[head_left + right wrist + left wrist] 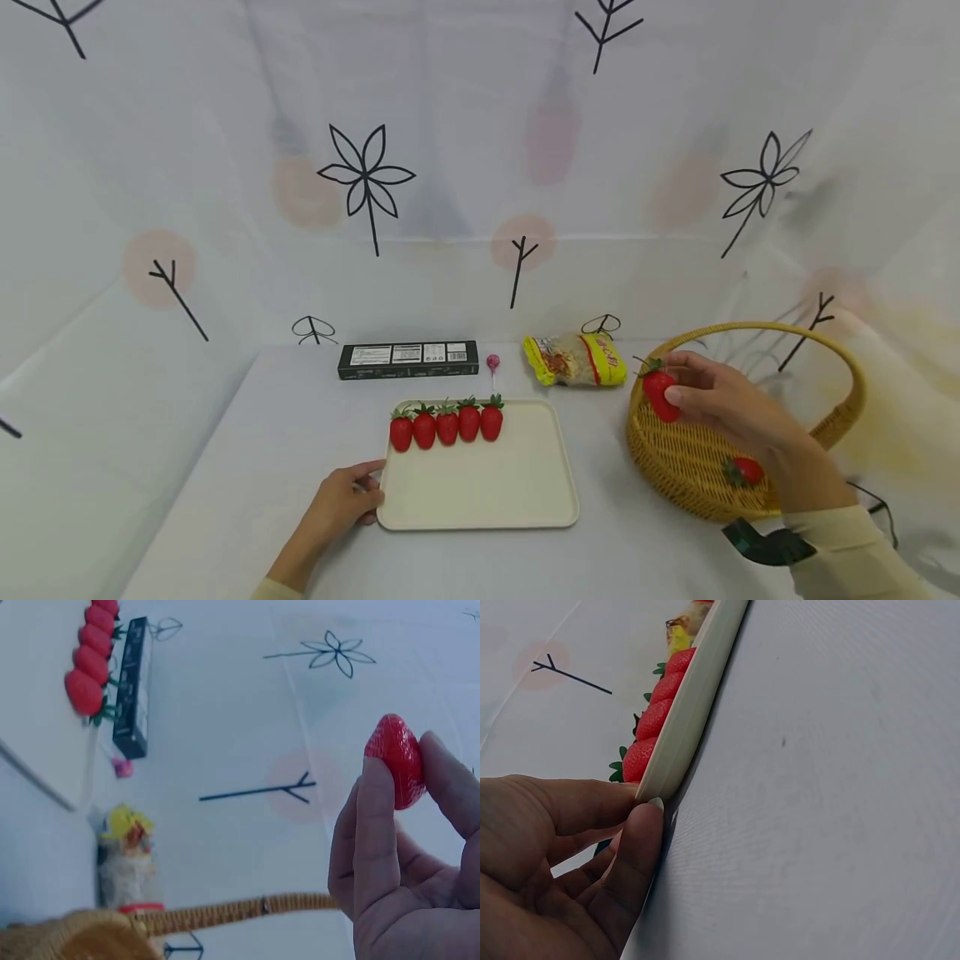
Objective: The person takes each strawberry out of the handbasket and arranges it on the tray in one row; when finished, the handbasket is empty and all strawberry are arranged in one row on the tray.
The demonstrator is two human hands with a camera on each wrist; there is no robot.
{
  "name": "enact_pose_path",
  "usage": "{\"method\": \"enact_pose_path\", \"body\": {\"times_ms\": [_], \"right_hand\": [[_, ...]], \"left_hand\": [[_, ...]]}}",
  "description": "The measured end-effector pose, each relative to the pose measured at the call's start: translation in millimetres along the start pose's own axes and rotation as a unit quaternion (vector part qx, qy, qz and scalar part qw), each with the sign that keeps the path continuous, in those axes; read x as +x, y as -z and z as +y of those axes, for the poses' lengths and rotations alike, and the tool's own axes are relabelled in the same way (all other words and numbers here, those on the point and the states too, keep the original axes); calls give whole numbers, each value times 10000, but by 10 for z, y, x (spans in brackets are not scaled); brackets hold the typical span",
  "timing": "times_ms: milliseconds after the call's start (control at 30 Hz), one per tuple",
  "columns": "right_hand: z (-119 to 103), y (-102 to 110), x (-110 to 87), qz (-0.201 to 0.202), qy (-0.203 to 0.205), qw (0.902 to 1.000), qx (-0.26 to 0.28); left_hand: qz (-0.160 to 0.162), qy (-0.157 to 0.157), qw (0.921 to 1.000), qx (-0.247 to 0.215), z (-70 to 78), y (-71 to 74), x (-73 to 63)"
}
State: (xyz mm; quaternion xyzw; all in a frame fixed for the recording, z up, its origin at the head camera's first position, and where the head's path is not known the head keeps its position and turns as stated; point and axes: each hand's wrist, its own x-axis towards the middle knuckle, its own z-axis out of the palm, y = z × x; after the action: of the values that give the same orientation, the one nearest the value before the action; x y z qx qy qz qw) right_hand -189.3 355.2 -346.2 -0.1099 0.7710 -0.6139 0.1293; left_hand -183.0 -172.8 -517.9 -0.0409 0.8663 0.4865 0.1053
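Observation:
Above the left rim of the wicker basket [667, 471], my right hand [723, 400] pinches a red strawberry [660, 395] between thumb and fingers, its green leaves up in the head view. The right wrist view shows the same strawberry [395, 761] at the fingertips. My left hand [347, 500] grips the left edge of a cream tray [480, 492], and in the left wrist view thumb and forefinger meet at the tray's rim [682, 742]. Several strawberries [447, 425] stand in a row along the tray's back left, leaves toward the back. Another strawberry [744, 472] lies inside the basket.
Behind the tray lie a long black box [408, 360], a pink lollipop [492, 363] and a yellow-ended clear food packet [576, 360]. The basket's tall handle [855, 392] arches beside my right forearm. A patterned white cloth [450, 275] hangs at the back.

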Motion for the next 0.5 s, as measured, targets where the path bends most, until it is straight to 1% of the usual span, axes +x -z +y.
{"method": "enact_pose_path", "body": {"times_ms": [133,233,367,500], "right_hand": [[-10,-150,133,-60,181,9996,207],[0,-262,213,-3,217,9994,256],[12,-361,298,242,17,9995,212],[23,-414,378,413,-142,9989,195]], "left_hand": [[22,32,10000,12,4,-9,5],[17,22,10000,-12,5,-13,13],[-8,37,10000,-16,1,-9,13],[4,22,10000,4,10,2,7]]}}
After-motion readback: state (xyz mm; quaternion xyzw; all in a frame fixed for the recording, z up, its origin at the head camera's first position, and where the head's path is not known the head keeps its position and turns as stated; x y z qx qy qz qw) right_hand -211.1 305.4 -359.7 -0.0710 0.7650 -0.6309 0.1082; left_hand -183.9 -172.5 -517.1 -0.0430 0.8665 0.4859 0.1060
